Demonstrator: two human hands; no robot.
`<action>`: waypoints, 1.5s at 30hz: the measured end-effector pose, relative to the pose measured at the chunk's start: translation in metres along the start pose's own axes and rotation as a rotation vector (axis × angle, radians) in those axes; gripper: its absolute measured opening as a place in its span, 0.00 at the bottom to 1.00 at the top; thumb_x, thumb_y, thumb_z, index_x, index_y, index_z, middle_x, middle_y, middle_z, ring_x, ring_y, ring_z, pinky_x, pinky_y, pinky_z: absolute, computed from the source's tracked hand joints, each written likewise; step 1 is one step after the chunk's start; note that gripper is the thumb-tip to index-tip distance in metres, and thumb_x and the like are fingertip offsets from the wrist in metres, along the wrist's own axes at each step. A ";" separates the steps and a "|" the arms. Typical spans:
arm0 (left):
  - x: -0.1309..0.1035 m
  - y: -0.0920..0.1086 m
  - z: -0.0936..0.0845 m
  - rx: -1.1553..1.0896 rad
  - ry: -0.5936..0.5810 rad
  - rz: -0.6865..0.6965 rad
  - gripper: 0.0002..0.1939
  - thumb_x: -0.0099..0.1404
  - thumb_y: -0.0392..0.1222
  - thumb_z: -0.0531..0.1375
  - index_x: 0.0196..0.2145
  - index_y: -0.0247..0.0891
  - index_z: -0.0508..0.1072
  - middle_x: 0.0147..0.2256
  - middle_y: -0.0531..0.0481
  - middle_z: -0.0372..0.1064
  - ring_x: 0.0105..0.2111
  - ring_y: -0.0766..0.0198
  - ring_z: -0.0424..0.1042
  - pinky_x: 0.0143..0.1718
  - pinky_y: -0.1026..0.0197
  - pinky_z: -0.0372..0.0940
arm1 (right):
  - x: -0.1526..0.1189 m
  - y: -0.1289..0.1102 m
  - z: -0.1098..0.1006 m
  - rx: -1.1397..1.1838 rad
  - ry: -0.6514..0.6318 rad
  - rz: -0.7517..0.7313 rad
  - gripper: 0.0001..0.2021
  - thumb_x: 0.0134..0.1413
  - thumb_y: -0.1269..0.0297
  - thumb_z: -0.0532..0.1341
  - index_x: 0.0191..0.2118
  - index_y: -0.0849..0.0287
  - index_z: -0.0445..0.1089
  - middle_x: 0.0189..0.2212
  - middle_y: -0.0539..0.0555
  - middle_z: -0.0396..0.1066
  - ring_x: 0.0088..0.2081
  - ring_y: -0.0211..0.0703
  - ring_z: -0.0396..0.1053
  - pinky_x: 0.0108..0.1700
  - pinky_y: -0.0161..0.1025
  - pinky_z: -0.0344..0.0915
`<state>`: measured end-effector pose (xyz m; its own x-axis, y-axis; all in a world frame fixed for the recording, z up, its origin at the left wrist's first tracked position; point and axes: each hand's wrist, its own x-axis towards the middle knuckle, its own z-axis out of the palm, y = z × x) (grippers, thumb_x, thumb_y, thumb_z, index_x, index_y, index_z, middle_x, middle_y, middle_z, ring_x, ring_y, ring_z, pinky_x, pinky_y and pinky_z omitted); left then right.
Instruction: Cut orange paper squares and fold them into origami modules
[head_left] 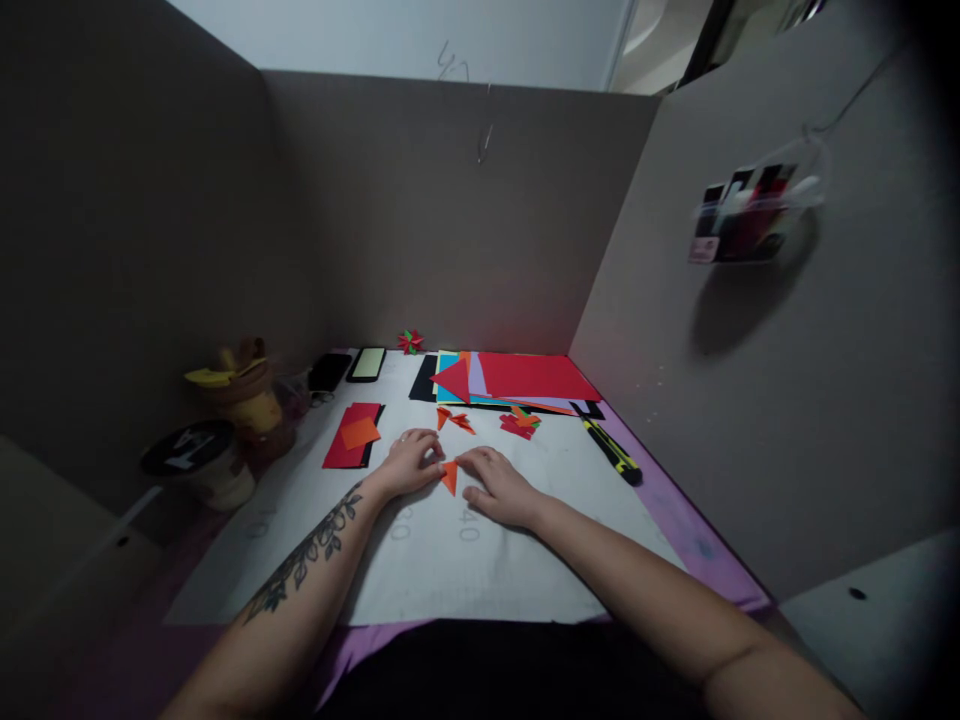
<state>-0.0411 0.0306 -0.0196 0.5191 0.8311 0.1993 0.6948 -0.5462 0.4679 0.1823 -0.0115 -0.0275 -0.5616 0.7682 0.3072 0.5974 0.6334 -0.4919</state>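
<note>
A small orange folded paper triangle lies on the white sheet with its point towards me. At its upper left corner, the thumb and curled fingers of my left hand are closed on the paper. My right hand rests on its other side, fingertips touching the upper right corner and thumb held apart. Just beyond my hands are folded orange paper pieces. Farther right sits a small pile of red, orange and green pieces. Red paper rectangles lie left of my left hand, with an orange paper square on top.
Stacked coloured sheets lie at the back, near a red-green paper star. A phone is back left. A yellow-black utility knife lies right. A lidded cup and a pot stand left. Grey panels enclose the table.
</note>
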 end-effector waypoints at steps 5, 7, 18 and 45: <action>-0.002 0.002 -0.006 -0.030 -0.051 0.036 0.05 0.55 0.40 0.59 0.30 0.40 0.73 0.50 0.45 0.64 0.54 0.52 0.58 0.54 0.50 0.53 | -0.001 0.002 0.000 0.041 0.055 -0.007 0.24 0.52 0.65 0.58 0.55 0.60 0.58 0.48 0.61 0.64 0.54 0.52 0.55 0.54 0.52 0.56; -0.001 0.003 -0.008 -0.068 -0.032 0.065 0.04 0.56 0.39 0.58 0.27 0.39 0.72 0.48 0.44 0.66 0.53 0.53 0.59 0.55 0.51 0.53 | -0.001 0.002 0.000 0.075 0.077 -0.020 0.22 0.52 0.66 0.58 0.54 0.59 0.59 0.48 0.61 0.64 0.53 0.51 0.56 0.53 0.50 0.58; -0.006 0.026 -0.010 -0.347 0.155 0.034 0.06 0.62 0.40 0.52 0.30 0.38 0.65 0.28 0.54 0.66 0.28 0.67 0.63 0.31 0.65 0.59 | 0.021 -0.010 0.004 0.265 0.313 0.247 0.05 0.50 0.65 0.57 0.31 0.59 0.68 0.26 0.50 0.65 0.29 0.37 0.62 0.31 0.34 0.59; 0.000 0.031 0.005 -0.584 0.257 -0.107 0.09 0.57 0.43 0.57 0.27 0.34 0.70 0.26 0.52 0.67 0.26 0.66 0.63 0.28 0.64 0.56 | 0.031 -0.019 0.028 0.595 0.377 0.319 0.07 0.47 0.64 0.57 0.23 0.60 0.64 0.20 0.46 0.60 0.24 0.36 0.57 0.28 0.33 0.55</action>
<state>-0.0168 0.0127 -0.0097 0.2754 0.9161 0.2913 0.3131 -0.3720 0.8739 0.1378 -0.0027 -0.0314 -0.1172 0.9524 0.2814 0.2291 0.3017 -0.9255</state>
